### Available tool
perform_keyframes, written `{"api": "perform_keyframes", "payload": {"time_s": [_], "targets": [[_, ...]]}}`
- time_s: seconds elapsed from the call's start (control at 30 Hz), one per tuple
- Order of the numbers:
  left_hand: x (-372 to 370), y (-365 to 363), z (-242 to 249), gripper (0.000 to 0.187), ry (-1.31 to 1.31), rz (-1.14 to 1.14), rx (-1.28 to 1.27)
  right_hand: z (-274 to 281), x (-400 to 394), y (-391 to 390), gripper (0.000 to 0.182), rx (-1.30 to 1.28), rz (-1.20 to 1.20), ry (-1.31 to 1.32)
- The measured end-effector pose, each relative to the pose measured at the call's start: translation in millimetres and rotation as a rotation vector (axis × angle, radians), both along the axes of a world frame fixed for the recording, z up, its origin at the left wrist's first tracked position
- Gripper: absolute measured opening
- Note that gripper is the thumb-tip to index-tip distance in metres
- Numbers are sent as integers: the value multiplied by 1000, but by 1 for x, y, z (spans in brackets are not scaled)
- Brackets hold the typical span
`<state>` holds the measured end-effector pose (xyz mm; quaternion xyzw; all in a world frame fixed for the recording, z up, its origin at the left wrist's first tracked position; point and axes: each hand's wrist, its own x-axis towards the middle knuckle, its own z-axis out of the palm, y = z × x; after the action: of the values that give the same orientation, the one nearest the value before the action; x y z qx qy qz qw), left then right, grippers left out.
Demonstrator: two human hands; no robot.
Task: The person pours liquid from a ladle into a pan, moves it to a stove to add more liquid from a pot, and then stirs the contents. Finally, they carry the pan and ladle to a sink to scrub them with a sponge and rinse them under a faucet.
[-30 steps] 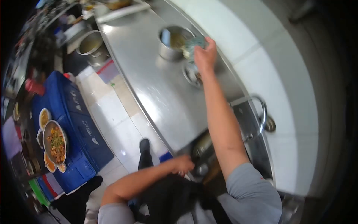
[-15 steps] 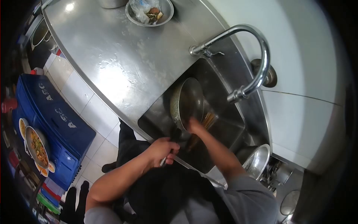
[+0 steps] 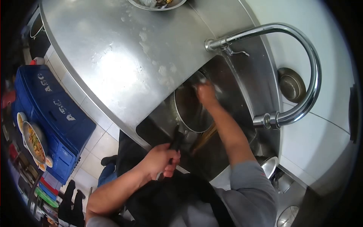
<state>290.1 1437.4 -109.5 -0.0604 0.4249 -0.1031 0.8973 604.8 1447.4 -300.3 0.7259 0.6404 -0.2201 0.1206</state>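
My left hand is wrapped round the black handle of a deep frying pan, which is tilted over the sink. The pan's inside is dark and its rim pale. My right hand is closed against the inside of the pan near its far rim; its fingertips are blurred, and what they hold cannot be made out. A bundle of thin brown sticks lies in the sink beside the pan, partly covered by my right forearm.
A curved chrome faucet arches over the sink's right side. The wet steel counter extends to the left, with a metal bowl of scraps at its far end. A blue bin with a dish of food stands on the left.
My right hand has moved from the pan's near side to its far side. The pan has tilted to show more of its inside. The view has shifted, so the faucet appears farther right.
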Motion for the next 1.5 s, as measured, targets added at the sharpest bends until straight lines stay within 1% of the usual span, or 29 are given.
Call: {"api": "perform_keyframes", "payload": {"time_s": [0.07,0.13,0.2,0.23,0.3,0.37,0.43,0.47,0.53,0.57,0.6,0.67,0.7,0.77,0.8,0.83,0.9,0.93,1.0,1.03,1.07,1.13,1.17,1.2,1.23,1.27,1.3,1.43,1.5], "targets": [[-2,1,-2,15,-32,27,-23,11,-7,-33,21,-325,-63,-112],[-1,2,0,16,-27,33,-14,-21,-18,-98,30,-158,-305,130],[-2,2,0,16,-36,52,-19,0,-41,-92,29,-522,-417,687],[-2,0,-1,16,-39,59,-25,-10,-51,-87,29,-529,-411,684],[-3,-2,1,16,-31,48,-22,-41,-72,-77,31,120,-449,756],[-1,1,-2,16,-28,45,1,-97,-71,-56,29,586,-459,476],[0,-2,-4,16,-28,50,-49,-53,-51,2,22,388,-511,393],[2,-1,-4,16,-25,52,-45,-53,-40,10,22,391,-509,398],[-1,-1,-3,16,-27,72,-37,-57,-32,5,17,437,-790,160],[0,-1,-4,16,-31,80,-35,-67,-31,3,17,495,-759,133],[0,-1,-4,15,-35,74,-37,-73,-36,5,17,498,-753,130],[1,0,-7,15,-42,82,-36,-84,-50,15,18,625,-484,456],[1,1,-9,15,-47,78,-25,-90,-46,18,18,624,-474,459],[-2,-4,-6,14,-50,48,-34,-103,-37,5,21,639,-582,434],[0,-1,-5,14,-48,50,-41,-106,-34,12,23,658,-620,430],[-1,1,-5,14,-42,53,-53,-92,-41,18,23,656,-613,437],[1,3,-7,14,-13,61,-46,-63,-58,14,22,646,-300,472],[0,-1,-4,15,3,50,-43,-59,-62,6,22,627,-313,471],[0,2,-4,16,-25,46,-29,-55,-68,29,26,596,-675,625],[-1,3,-2,17,-30,45,-56,-33,-83,25,29,543,-572,741],[-1,4,-1,17,-37,44,-84,-25,-85,24,29,543,-571,745],[-1,4,-3,17,-41,44,-81,-17,-74,14,29,115,-284,813],[-1,2,-3,17,-46,44,-76,-22,-77,18,23,359,-427,712],[0,1,-2,17,-50,42,-78,-40,-64,21,23,359,-428,708],[1,3,-1,17,-38,38,-66,-69,-47,25,19,483,-645,576],[0,3,0,18,-24,30,-59,-86,-39,23,15,599,-866,433],[-1,3,1,18,-22,21,-62,-63,-46,21,10,646,-822,246],[0,1,1,18,-18,23,-34,-65,-45,23,13,746,-911,171],[0,2,0,17,-33,12,-19,-65,-65,34,21,558,-799,756]]}}
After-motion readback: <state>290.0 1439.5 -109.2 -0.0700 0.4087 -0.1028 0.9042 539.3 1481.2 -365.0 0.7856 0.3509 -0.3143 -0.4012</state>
